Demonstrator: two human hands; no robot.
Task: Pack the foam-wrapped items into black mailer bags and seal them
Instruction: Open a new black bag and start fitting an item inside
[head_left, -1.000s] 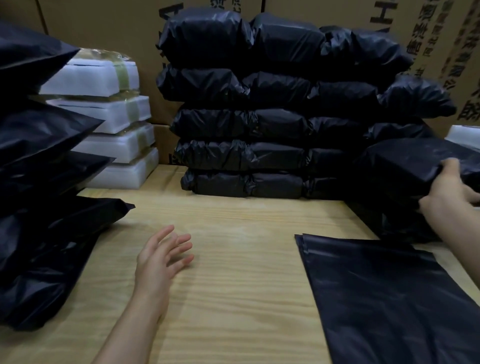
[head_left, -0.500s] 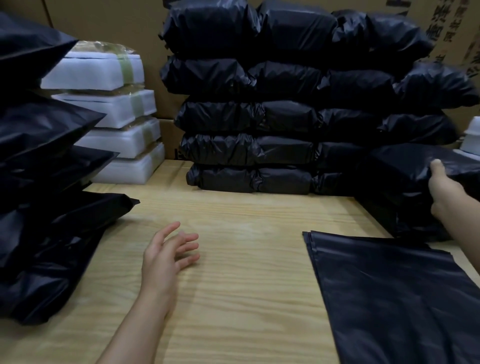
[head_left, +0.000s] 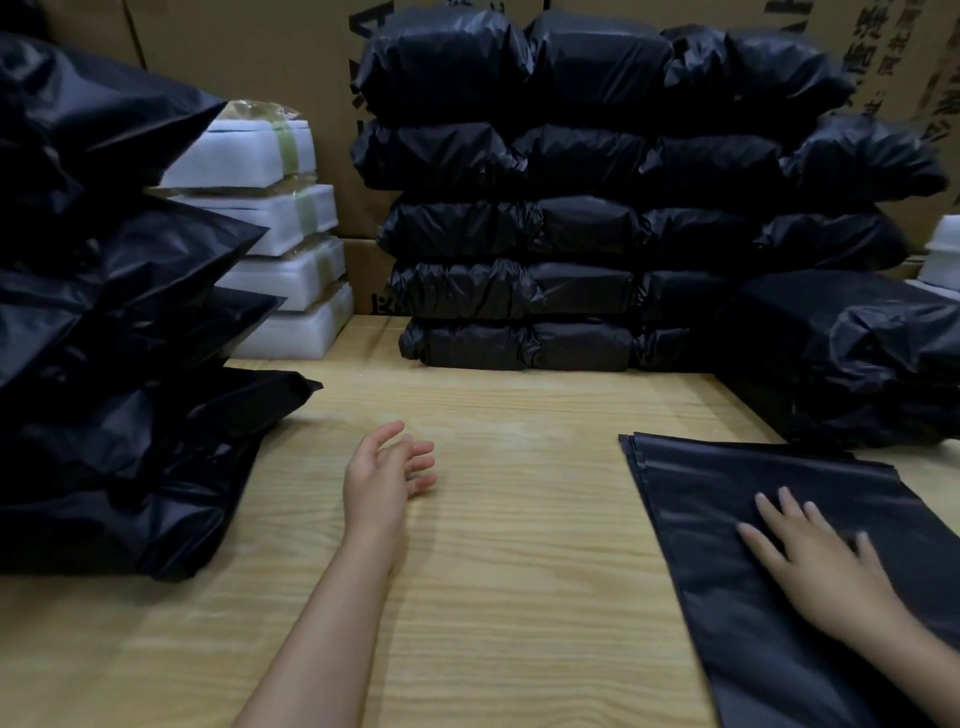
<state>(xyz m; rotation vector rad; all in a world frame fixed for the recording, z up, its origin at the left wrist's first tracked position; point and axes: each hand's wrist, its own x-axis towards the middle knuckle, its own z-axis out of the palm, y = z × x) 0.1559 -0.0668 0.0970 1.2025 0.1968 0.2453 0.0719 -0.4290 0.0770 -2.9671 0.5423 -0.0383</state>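
Note:
A flat pile of empty black mailer bags lies on the wooden table at the right front. My right hand rests on the top bag with fingers spread and straight. My left hand lies relaxed on the bare wood at the middle, fingers loosely open, holding nothing. White foam-wrapped items, taped with clear tape, stand stacked at the back left. Another white foam item shows at the far right edge.
Packed black mailers are stacked several high against cardboard boxes at the back. More filled black bags pile up at the left, and a packed one sits on the right stack.
My right hand has let go of the packed bag on the right stack and come down onto the flat mailer pile. My left hand has hardly moved.

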